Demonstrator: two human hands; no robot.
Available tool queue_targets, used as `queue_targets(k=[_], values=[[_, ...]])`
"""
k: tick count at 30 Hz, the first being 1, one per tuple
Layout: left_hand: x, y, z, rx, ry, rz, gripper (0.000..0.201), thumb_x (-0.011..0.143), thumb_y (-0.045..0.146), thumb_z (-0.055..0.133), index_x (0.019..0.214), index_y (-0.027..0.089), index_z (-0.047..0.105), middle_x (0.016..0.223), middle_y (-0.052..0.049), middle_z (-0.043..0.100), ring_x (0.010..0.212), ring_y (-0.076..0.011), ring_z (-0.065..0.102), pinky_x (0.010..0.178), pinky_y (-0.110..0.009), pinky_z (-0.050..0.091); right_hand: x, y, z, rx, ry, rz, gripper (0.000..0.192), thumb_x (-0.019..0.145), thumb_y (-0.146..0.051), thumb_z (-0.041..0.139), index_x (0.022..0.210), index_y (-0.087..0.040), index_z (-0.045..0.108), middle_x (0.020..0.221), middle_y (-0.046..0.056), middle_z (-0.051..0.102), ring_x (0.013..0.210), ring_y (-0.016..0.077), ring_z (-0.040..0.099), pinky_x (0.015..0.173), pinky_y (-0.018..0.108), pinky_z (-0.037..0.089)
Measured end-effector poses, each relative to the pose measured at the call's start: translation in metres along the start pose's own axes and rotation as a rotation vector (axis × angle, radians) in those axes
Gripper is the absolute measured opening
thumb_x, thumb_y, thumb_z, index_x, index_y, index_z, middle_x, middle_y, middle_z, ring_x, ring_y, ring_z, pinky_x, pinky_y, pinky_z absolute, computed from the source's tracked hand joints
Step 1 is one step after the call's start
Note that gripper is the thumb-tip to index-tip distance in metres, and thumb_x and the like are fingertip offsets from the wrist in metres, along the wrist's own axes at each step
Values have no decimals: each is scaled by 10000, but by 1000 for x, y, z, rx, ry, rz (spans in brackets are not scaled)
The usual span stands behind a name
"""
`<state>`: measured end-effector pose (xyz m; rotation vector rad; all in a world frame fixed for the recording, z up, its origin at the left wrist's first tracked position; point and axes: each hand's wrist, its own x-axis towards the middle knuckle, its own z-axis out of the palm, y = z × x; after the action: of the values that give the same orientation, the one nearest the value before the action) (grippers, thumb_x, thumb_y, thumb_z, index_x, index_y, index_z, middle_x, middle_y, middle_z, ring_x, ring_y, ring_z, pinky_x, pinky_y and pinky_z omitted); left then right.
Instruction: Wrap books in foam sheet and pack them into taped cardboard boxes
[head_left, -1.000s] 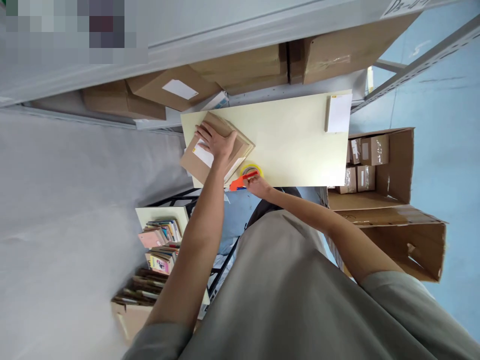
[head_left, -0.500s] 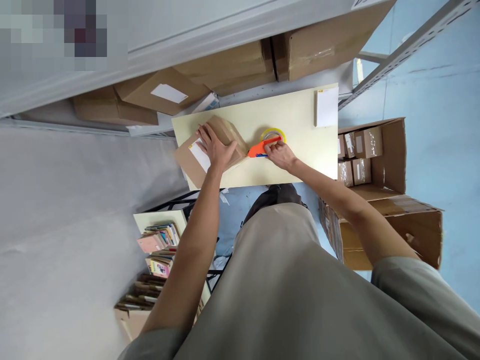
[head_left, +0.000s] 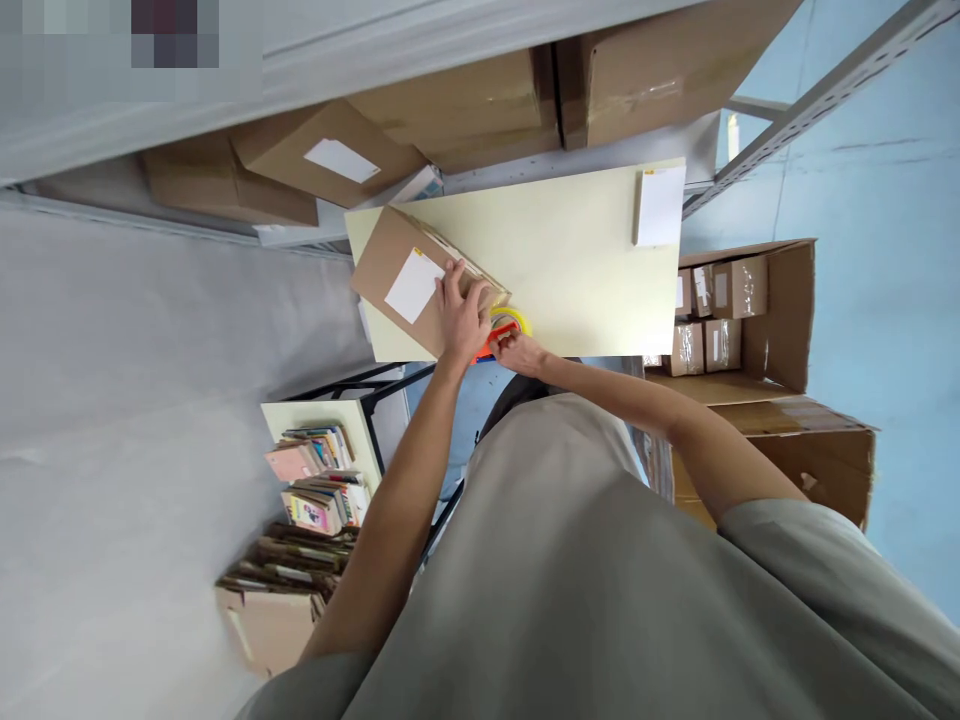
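A brown cardboard box [head_left: 390, 262] with a white label [head_left: 414, 286] lies slantwise on the left part of the cream table [head_left: 585, 260]. My left hand [head_left: 463, 315] rests on the box near its right end, fingers spread over the edge. In my right hand [head_left: 519, 353] is an orange tape dispenser [head_left: 495, 340] with a yellow-rimmed roll of tape [head_left: 519, 318]. The dispenser is close against the box's near right corner, partly hidden by my left hand. My right fingers are wrapped round its handle.
A stack of white labels [head_left: 660, 205] sits at the table's right end. Large cartons [head_left: 465, 105] fill the shelf behind. To the right, an open carton [head_left: 787, 320] holds several small boxes. Books [head_left: 322, 505] and flattened cardboard [head_left: 277, 610] stand lower left.
The tape dispenser has moved left and toward me, to the box's near corner. My left hand has shifted right and nearer along the box, whose right side was more exposed before.
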<state>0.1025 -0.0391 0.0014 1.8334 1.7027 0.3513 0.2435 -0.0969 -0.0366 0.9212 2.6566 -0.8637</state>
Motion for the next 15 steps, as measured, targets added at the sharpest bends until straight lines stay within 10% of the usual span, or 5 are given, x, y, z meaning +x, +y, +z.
queue_targets(k=[9,15], values=[[-2,-10,7,75,10,60,395,965,217,731,1359,242,715,1880,-90,392,1842,-382,101,1502,-647,-29,-90,119,-7,8,112,255,542,1127,-118,312,1578,101,517,1288,344,811,1225,394,808,1206,588,502],[-3,-8,7,110,-12,51,421,936,236,742,1356,272,729,1885,-85,379,1839,-399,109,1498,-656,-8,-54,133,-32,129,266,393,543,1219,-284,246,1494,100,513,1274,335,806,1270,371,782,1252,575,455]])
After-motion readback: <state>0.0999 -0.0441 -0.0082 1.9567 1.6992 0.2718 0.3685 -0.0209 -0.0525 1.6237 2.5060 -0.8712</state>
